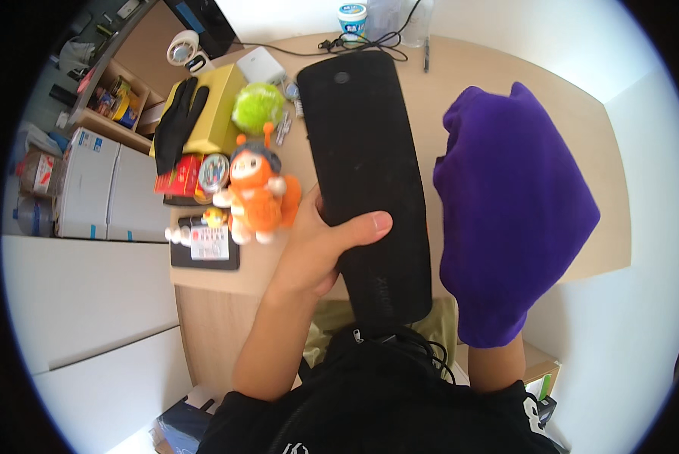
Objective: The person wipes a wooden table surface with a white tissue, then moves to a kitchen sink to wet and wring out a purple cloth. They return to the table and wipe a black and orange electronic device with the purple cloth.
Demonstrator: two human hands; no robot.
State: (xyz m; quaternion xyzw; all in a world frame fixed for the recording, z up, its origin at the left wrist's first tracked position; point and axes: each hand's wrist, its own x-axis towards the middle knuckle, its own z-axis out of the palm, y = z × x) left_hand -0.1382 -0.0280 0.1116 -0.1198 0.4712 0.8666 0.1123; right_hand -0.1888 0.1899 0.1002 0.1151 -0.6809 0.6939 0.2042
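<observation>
My left hand [322, 244] grips a long, flat black object [367, 159] with rounded ends, its thumb across the front face and its fingers behind. This object is tilted slightly and bears the Xiaomi name near its lower end. Just to its right, a purple cloth [515, 204] is draped over my right hand, which it covers down to the wrist. The fingers beneath the cloth are hidden, so their pose does not show. A gap separates the cloth from the black object. Both are held above a light wooden desk [597, 170].
On the desk's left stand an orange plush doll [257, 193], a fuzzy green ball [259, 108] and a yellow box [220, 113] with a black glove [180, 122] on it. A black cable [367, 44] lies coiled at the back, near a white-and-blue tub [352, 21].
</observation>
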